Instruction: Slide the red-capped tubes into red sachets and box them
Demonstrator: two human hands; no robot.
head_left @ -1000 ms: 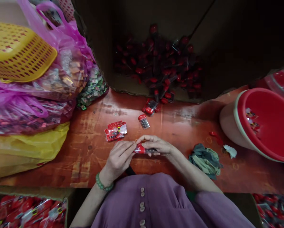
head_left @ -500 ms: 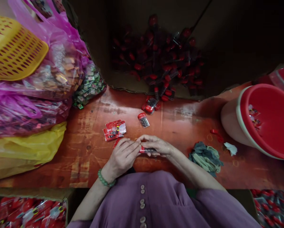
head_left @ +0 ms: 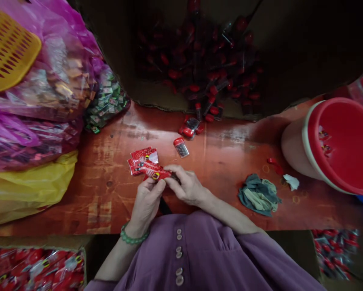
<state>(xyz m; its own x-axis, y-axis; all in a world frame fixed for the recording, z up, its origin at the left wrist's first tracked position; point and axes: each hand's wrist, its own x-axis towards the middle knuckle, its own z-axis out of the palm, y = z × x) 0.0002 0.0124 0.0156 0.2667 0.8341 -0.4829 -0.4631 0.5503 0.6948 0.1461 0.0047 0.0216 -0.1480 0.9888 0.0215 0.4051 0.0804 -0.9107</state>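
Pinching one shiny red printed plastic packet (head_left: 154,170) from two sides, the left hand (head_left: 147,198) and the right hand (head_left: 186,186) were close together above the reddish table (head_left: 218,173). Just beyond lay a few flat red printed packets (head_left: 137,157) and, to their right, a small clear container with red cap (head_left: 181,148). Farther was a brown cardboard box (head_left: 157,101), holding many red-capped containers (head_left: 212,99).

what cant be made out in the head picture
Head view:
Shiny red printed plastic packet, held in the left hand: right end, hidden by the right hand.
Yellow perforated plastic basket: left part, cut off by the left edge.
Large brown cardboard box: how many red-capped containers inside, lost in shadow.
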